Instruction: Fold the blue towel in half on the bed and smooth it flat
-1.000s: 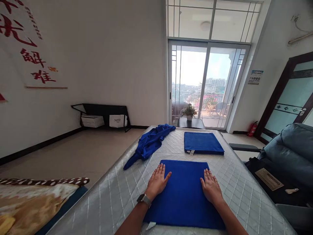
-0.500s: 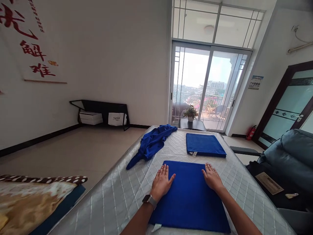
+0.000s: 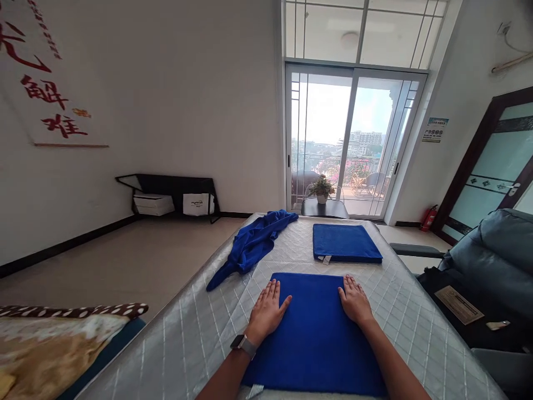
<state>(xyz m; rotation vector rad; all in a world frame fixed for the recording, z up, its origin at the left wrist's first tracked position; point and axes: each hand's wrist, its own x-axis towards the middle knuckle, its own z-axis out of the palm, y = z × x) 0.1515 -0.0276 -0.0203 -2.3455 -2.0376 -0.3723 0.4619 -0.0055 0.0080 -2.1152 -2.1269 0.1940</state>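
A folded blue towel [image 3: 314, 333] lies flat in front of me on the quilted silver cover of a bed [image 3: 187, 339]. My left hand [image 3: 266, 311], a watch on its wrist, rests palm down on the towel's left edge, fingers stretched out. On the towel's far right part lies my right hand [image 3: 353, 300], flat too, with fingers together and extended. Neither hand holds anything. Farther back a second folded blue towel [image 3: 345, 243] sits on the bed. A crumpled blue towel [image 3: 252, 243] lies at the bed's far left edge.
A patterned blanket [image 3: 50, 344] lies at lower left. A grey-blue sofa [image 3: 491, 266] stands right of the bed. Beyond the bed are a small dark table with a potted plant [image 3: 321, 190] and glass sliding doors. Bare floor stretches left, with a low black shelf [image 3: 170, 191] by the wall.
My right hand has slid forward and inward along the towel's far right part. The left hand stays on the left edge. The view swung slightly.
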